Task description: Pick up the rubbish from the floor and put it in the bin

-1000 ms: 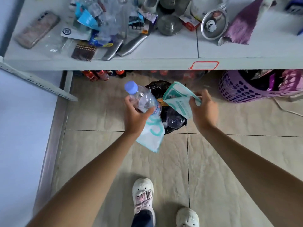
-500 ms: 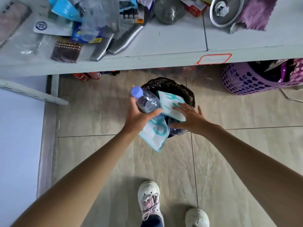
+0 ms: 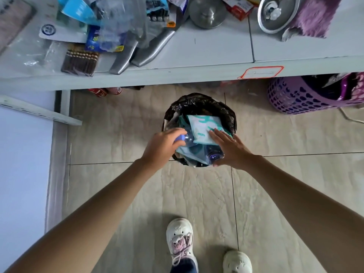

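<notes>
head view, steeply downward, bin (image 3: 199, 103) near, edges perhaps warped

The bin (image 3: 199, 101), lined with a black bag, stands on the tiled floor at 12 o'clock from the shoes. A clear bottle (image 3: 186, 137) with a blue cap lies at its 9 o'clock rim, beside a white-and-teal packet (image 3: 202, 128) on top.

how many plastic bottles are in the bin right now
2 that show. One with a blue cap lies at the bin's left side under the left hand. The other bottle lies by the right hand. More may be buried under the packets.
</notes>
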A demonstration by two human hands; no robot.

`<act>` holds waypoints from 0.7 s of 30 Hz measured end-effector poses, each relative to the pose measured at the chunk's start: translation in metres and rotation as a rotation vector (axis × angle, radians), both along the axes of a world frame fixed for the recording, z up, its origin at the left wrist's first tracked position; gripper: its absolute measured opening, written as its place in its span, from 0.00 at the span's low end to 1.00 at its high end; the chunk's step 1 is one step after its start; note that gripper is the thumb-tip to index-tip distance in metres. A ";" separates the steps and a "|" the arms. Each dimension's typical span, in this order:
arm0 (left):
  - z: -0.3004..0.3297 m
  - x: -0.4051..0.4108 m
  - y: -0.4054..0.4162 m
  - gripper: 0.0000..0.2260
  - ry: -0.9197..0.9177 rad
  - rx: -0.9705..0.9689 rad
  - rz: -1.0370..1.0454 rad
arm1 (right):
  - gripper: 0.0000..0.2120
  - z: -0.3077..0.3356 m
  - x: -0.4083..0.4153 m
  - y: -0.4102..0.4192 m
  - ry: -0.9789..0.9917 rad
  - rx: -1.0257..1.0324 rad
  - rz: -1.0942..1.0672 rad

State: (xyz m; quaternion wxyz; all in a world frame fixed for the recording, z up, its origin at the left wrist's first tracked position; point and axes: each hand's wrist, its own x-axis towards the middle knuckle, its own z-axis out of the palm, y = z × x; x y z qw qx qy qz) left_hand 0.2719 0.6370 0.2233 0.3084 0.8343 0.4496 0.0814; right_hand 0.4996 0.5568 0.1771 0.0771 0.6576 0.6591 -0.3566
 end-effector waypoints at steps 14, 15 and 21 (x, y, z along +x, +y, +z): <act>-0.033 0.002 -0.010 0.23 0.194 -0.074 -0.074 | 0.59 -0.006 -0.012 0.020 -0.034 -0.103 -0.012; -0.027 0.001 -0.008 0.26 0.219 -0.060 -0.107 | 0.60 0.001 -0.012 0.019 -0.049 -0.099 -0.044; 0.019 -0.006 0.002 0.26 0.293 0.071 -0.105 | 0.53 0.048 -0.001 0.010 -0.135 -0.018 -0.159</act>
